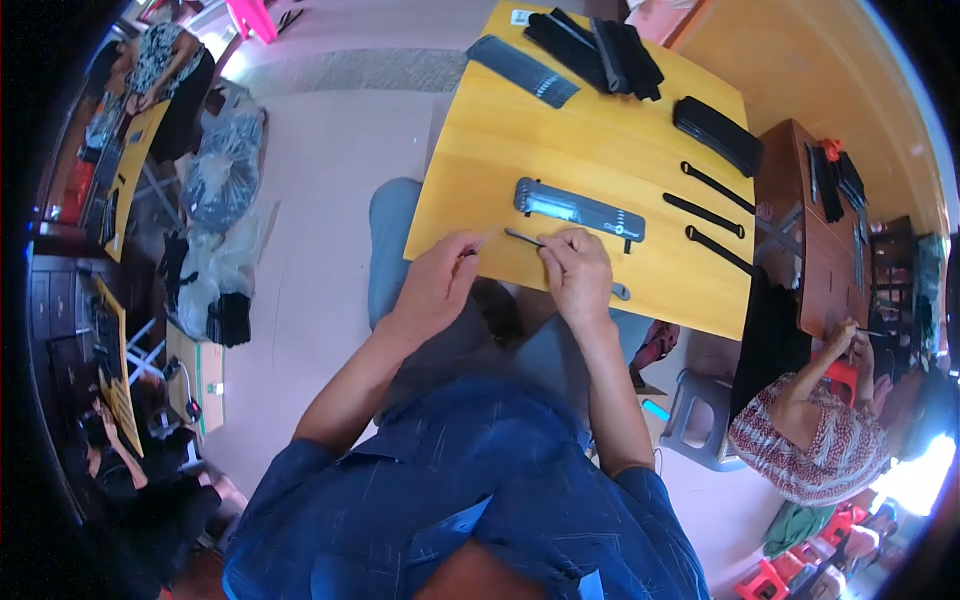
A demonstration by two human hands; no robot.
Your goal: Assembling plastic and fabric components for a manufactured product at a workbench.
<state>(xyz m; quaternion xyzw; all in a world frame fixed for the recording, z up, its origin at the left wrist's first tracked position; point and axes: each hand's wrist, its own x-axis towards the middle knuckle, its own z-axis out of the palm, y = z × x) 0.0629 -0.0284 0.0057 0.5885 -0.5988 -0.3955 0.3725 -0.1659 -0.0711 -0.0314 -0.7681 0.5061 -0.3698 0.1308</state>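
My right hand [578,272] pinches a dark strap [522,237] over the near edge of a yellow table. One end of the strap points left, and a grey looped end [621,291] shows to the right of the hand. To the left, my left hand [440,280] has thumb and fingers closed together; whatever is between them is too small to make out. Just beyond both hands lies a clear plastic sleeve [575,207] with dark straps inside. Three black straps with looped ends, the middle strap [703,215] among them, lie at the table's right.
The yellow table [470,165] also bears a black strap stack [718,135], a grey flat pack [522,70] and black bundles [595,52] at the far end. A grey stool [700,420] stands at right. People work at other tables on both sides; plastic bags [225,170] lie left.
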